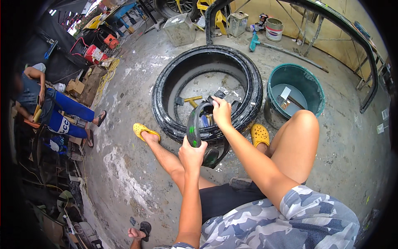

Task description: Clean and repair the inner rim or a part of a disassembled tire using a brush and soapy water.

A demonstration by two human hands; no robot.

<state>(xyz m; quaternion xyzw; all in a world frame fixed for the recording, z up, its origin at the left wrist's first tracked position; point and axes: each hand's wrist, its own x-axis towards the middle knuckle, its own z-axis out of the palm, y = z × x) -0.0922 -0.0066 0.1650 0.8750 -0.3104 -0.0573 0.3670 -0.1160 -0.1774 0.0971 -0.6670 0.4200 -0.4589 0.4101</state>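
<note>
My left hand [192, 154] is wrapped round the lower end of a black curved piece [193, 124] with bright green marks. At its upper end my right hand [222, 111] is closed, fingers pinched on a small dark piece [210, 99] whose kind I cannot make out. Both hands are over the near rim of a large black tyre [166, 89] lying flat on the floor. Inside the tyre lie a hammer [192, 98] with a yellowish handle and several small objects, partly hidden by my hands. Below my left hand, another black curved piece [211, 159] lies between my legs.
A green bucket [273, 95] holding water and several pieces stands right of the tyre. Behind are a blue-headed broom [290, 54], a metal tin [180, 31], a white pail [274, 31] and a black frame [369, 50]. At left, another person [68, 108] sits near a yellow cable [108, 76].
</note>
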